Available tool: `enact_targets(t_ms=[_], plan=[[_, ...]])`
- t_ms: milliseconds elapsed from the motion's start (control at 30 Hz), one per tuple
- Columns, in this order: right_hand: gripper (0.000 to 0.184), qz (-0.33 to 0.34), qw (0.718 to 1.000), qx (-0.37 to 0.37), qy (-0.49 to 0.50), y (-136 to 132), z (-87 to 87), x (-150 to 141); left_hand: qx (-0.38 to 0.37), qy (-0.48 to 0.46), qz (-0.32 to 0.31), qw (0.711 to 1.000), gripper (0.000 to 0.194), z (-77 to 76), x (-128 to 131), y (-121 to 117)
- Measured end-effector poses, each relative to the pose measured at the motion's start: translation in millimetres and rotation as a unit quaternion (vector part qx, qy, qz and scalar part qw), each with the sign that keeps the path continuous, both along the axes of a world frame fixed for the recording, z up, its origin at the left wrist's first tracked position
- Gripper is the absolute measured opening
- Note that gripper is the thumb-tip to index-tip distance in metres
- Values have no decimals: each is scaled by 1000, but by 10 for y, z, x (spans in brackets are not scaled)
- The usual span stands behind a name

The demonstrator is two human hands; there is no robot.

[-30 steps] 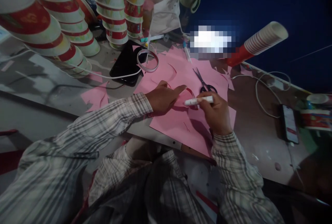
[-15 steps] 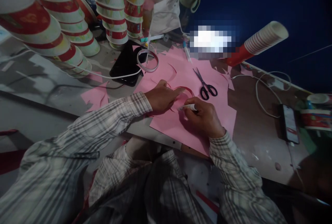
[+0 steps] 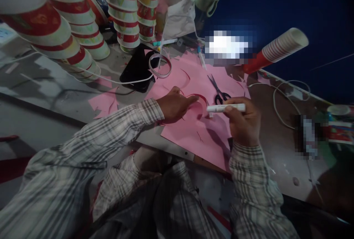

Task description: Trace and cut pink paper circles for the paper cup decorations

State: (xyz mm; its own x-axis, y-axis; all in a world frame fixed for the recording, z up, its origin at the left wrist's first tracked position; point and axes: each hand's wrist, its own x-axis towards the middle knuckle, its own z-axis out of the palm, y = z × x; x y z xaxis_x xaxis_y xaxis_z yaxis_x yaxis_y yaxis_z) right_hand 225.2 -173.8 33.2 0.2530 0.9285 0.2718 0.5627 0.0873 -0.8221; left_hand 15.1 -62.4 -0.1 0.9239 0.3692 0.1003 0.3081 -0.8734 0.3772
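Note:
My left hand (image 3: 175,104) lies on the pink paper (image 3: 179,134), its index finger stretched out and pressing on a rounded pink paper cut-out (image 3: 195,110). Lifted above the sheet, my right hand (image 3: 245,123) is closed around a white marker (image 3: 226,108), which lies level and points left. A small pale piece, perhaps the marker's cap, shows just below its left end and is hard to make out. Beyond the marker, black-handled scissors (image 3: 217,88) rest on the paper with their blades pointing away, the handles partly hidden by my right hand.
Tall stacks of red-and-white paper cups (image 3: 125,14) stand at the left back. A tape roll (image 3: 160,65) sits by a black tablet or phone (image 3: 138,69). Another cup stack (image 3: 284,45) leans at the right. A blue-tipped marker (image 3: 201,58), pink scraps (image 3: 104,102) and white cables (image 3: 276,100) lie around.
My right hand has lifted off the paper and moved right, turning the marker from the cut-out's edge to level. Short dark lines now show on the sheet. My left hand stays in place.

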Motion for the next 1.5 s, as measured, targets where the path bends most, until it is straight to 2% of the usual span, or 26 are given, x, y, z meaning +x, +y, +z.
enact_targets(t_ms=[133, 200, 333, 467, 667, 833, 933, 1100, 1167, 1300, 1367, 1500], plan=[[7, 84, 990, -31, -107, 30, -78, -206, -4, 5, 13, 1000, 51, -11, 24, -2], [8, 104, 985, -37, -134, 43, -133, -279, -27, 2, 16, 999, 48, -1, 38, 2], [9, 87, 986, -52, -135, 54, -192, -305, -75, -5, 21, 997, 49, 27, 54, 2], [9, 73, 986, -59, -135, 55, -178, -294, -57, -20, 17, 998, 51, 36, 46, -30], [16, 89, 966, -68, -233, 32, -101, -253, -49, 0, 15, 999, 50, 56, 39, -65], [19, 53, 946, -62, -313, 36, -67, -195, -63, -11, 23, 998, 49, 34, 37, -48], [18, 32, 953, -76, -292, 50, -73, -197, -97, -24, 28, 995, 49, 27, 51, -25], [14, -1, 977, -104, -186, 54, -56, -211, -118, -18, 20, 993, 52, 68, 65, -32], [11, -23, 989, -87, -120, 46, -34, -173, -102, -25, 21, 994, 51, 78, 50, -46], [10, -102, 994, 6, -40, 30, -8, -54, -62, -32, 14, 997, 54, 69, 17, -55], [11, -92, 995, 28, -35, 25, -19, -53, -55, -26, 9, 998, 55, 56, 17, -53], [7, 12, 995, -27, -90, 19, -78, -236, -50, -33, 20, 998, 53, 27, 38, -50]])
